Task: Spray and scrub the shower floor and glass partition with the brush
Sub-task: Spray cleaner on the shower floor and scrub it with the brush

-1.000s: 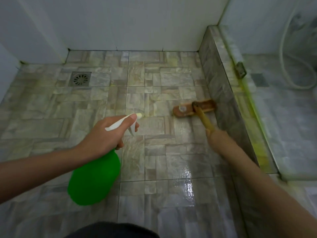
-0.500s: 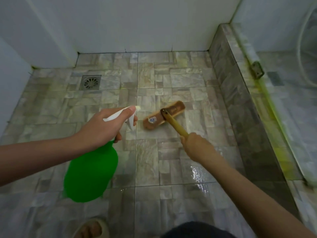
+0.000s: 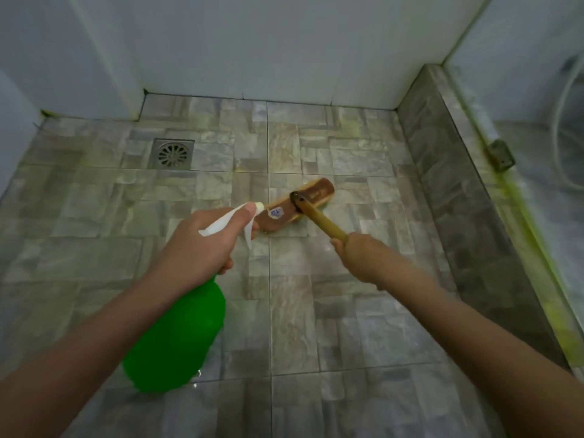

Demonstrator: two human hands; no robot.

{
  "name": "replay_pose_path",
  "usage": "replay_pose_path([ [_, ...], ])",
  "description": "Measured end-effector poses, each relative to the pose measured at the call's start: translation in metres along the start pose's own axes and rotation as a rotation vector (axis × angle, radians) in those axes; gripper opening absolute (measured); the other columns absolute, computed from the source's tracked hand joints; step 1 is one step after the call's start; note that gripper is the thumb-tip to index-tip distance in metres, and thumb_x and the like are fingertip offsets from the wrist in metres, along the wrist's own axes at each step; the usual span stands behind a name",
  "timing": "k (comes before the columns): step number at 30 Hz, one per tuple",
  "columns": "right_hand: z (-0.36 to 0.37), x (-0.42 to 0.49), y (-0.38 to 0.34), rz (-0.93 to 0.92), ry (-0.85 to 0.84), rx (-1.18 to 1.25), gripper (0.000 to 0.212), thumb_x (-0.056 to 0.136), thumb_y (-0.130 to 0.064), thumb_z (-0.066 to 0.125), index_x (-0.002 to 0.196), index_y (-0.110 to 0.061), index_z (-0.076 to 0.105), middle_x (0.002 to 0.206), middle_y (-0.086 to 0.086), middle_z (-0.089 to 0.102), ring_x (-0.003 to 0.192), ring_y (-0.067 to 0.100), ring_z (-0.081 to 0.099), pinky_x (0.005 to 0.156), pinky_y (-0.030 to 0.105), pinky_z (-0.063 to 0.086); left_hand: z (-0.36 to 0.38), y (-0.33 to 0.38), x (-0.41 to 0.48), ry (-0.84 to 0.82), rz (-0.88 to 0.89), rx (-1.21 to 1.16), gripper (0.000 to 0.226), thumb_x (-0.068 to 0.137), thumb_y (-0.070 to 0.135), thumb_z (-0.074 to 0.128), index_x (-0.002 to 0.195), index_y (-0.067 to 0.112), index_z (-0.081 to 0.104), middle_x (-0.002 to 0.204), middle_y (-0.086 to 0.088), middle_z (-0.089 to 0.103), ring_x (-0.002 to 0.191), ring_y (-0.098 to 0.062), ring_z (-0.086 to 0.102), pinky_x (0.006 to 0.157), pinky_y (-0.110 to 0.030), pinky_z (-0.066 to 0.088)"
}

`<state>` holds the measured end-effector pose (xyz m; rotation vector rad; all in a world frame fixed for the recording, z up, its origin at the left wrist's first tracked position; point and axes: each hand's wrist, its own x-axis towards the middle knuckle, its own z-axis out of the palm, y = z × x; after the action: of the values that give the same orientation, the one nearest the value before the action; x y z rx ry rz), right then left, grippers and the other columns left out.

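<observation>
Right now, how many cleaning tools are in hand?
2. Green spray bottle held by the left hand, near left; brush held by the right hand, head on the floor tiles. Others may be out of frame.

**Dim tiled shower corner**

Pale walls [image 3: 252, 42] stand at 12 o'clock. The grey stone-pattern floor [image 3: 347, 311] has a square metal drain [image 3: 173, 153] at 10 o'clock. A tiled curb [image 3: 458, 200] runs along 2 o'clock, its top stained yellow-green.

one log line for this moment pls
phase: floor scrub | left hand: holds green spray bottle | right hand: grips brush by handle | brush head: on floor tiles, right of drain
</observation>
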<state>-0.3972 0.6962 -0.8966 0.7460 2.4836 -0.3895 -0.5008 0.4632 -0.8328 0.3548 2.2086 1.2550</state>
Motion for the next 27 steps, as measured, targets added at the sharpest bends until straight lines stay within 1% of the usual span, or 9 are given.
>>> replay_pose_path([
  [2,-0.002,-0.016,0.014,0.024,-0.041,-0.064,0.045,0.103,-0.042,0.024,0.109,-0.007,0.052,0.105,0.012,0.062,0.09,0.028,0.062,0.071,0.034,0.046,-0.011,-0.005,0.005,0.01,-0.015,-0.066,0.065,0.069,0.084,0.04,0.093,0.036,0.077,0.103,-0.016,0.074,0.046,-0.01,0.059,0.061,-0.031,0.053],
  [7,0.034,-0.101,0.042,0.177,-0.043,-0.111,0.044,0.094,-0.056,0.019,0.089,-0.021,0.045,0.074,-0.007,0.055,0.062,0.008,0.055,0.051,0.019,0.042,-0.026,-0.014,0.015,0.029,-0.022,-0.12,0.059,0.085,0.077,0.049,0.084,0.025,0.077,0.098,-0.015,0.075,0.046,-0.011,0.056,0.062,-0.033,0.051],
  [11,0.019,-0.04,0.017,0.228,0.048,0.057,0.046,0.1,-0.047,0.029,0.098,-0.009,0.055,0.089,0.008,0.065,0.077,0.024,0.063,0.068,0.033,0.05,-0.028,-0.01,0.032,-0.008,-0.008,-0.117,0.057,0.088,0.074,0.049,0.089,0.024,0.077,0.103,-0.02,0.073,0.045,-0.01,0.056,0.058,-0.03,0.05],
  [14,-0.019,0.039,0.003,0.184,0.083,0.131,0.047,0.101,-0.046,0.027,0.099,-0.008,0.053,0.085,0.012,0.062,0.07,0.03,0.062,0.054,0.033,0.05,-0.021,-0.004,0.04,-0.001,0.059,-0.015,0.055,0.09,0.071,0.048,0.088,0.024,0.076,0.098,-0.02,0.073,0.044,-0.009,0.056,0.056,-0.022,0.049],
  [17,-0.024,0.029,0.02,0.208,0.042,0.101,0.044,0.102,-0.043,0.027,0.102,-0.008,0.054,0.086,0.012,0.063,0.068,0.027,0.062,0.049,0.03,0.049,-0.014,0.008,0.043,0.025,0.112,0.041,0.05,0.094,0.061,0.047,0.091,0.02,0.075,0.092,-0.014,0.074,0.044,-0.005,0.055,0.055,-0.017,0.047],
  [20,-0.005,-0.038,0.049,0.255,0.0,0.07,0.044,0.102,-0.045,0.027,0.094,-0.012,0.055,0.075,0.0,0.058,0.061,0.012,0.054,0.049,0.023,0.039,-0.004,0.023,0.047,0.025,0.128,0.039,0.047,0.096,0.058,0.047,0.091,0.021,0.076,0.057,0.004,0.065,0.042,-0.004,0.053,0.055,-0.016,0.045],
  [22,-0.009,-0.025,0.06,0.23,-0.008,0.058,0.047,0.101,-0.047,0.025,0.095,-0.011,0.055,0.075,-0.001,0.057,0.062,0.014,0.052,0.052,0.025,0.038,0.005,0.029,0.055,0.009,0.121,0.04,0.045,0.096,0.056,0.049,0.09,0.021,0.077,0.043,0.009,0.053,0.04,-0.003,0.051,0.047,-0.01,0.04],
  [24,-0.032,0.03,0.053,0.177,0.016,0.045,0.049,0.102,-0.046,0.024,0.1,-0.009,0.055,0.089,0.007,0.062,0.068,0.02,0.053,0.056,0.029,0.039,0.014,0.037,0.063,-0.01,0.112,0.05,0.043,0.097,0.056,0.05,0.092,0.023,0.077,0.046,0.007,0.057,0.041,-0.002,0.053,0.044,-0.008,0.039],
  [27,-0.068,0.092,0.055,0.135,0.05,0.074,0.043,0.103,-0.043,0.024,0.095,-0.009,0.05,0.092,0.013,0.06,0.068,0.029,0.057,0.053,0.032,0.045,0.03,0.043,0.073,-0.029,0.137,0.104,0.049,0.097,0.058,0.048,0.091,0.018,0.076,0.077,-0.013,0.072,0.043,-0.003,0.055,0.045,-0.011,0.041],
])
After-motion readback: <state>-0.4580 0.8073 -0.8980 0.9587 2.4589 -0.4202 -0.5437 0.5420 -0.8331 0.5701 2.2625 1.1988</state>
